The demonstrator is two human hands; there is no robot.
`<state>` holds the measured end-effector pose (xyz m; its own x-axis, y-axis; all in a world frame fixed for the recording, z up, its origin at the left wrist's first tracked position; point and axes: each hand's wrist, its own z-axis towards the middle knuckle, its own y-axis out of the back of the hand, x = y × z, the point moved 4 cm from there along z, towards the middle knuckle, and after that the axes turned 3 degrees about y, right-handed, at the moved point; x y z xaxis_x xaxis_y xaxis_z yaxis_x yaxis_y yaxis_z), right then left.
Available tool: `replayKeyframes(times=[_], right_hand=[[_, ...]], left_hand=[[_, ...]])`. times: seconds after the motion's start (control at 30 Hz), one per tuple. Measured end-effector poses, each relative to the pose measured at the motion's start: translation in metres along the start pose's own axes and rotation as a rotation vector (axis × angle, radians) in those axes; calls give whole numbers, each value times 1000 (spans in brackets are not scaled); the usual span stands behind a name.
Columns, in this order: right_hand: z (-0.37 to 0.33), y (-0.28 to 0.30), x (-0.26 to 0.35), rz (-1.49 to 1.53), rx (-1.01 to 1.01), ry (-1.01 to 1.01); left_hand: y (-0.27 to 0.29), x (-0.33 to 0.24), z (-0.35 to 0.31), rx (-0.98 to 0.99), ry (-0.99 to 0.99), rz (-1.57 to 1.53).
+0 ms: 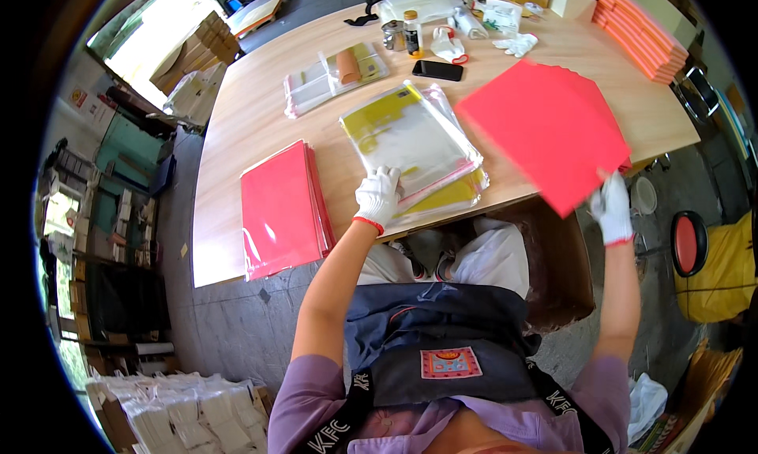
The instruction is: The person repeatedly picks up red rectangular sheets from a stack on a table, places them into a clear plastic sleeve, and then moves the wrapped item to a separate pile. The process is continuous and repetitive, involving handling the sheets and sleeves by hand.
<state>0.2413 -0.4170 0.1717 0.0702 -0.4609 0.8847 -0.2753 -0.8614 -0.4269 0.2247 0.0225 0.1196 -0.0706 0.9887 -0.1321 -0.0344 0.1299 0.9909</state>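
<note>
My left hand [379, 193], in a white knitted glove with a red cuff, has its fingers curled at the near edge of a clear plastic bag [430, 142]. That bag tops a fanned stack with yellow-green printed bands. On the right, my gloved right hand [613, 208] pinches the near corner of a red sheet [545, 130], blurred along its edge, above a pile of the same red sheets. Left of the clear bags lies a stack of red sheets in glossy clear bags [283, 209].
Another bundle of clear bags [335, 76] lies farther back, near a black phone [437, 70], an amber-capped bottle [412, 34] and red-handled scissors [458, 58]. Orange-pink stacks [636, 29] stand at the far right. An open cardboard box [564, 272] sits below the table edge.
</note>
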Motion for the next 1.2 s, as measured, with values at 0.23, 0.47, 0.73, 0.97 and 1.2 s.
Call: replayKeyframes(times=[0.23, 0.47, 0.73, 0.97, 1.2], right_hand=[[-99, -16, -83, 180, 471, -491], [-117, -9, -139, 292, -45, -376], [-137, -27, -142, 352, 173, -272], [-177, -61, -125, 318, 235, -249], [-185, -73, -113, 137, 279, -367]], left_hand=[[-3, 21, -9, -256, -34, -234], [20, 15, -10, -252, -129, -484], [37, 11, -18, -285, -270, -544], [-13, -23, -66, -501, 175, -1485], [-148, -57, -72, 221, 326, -2139]])
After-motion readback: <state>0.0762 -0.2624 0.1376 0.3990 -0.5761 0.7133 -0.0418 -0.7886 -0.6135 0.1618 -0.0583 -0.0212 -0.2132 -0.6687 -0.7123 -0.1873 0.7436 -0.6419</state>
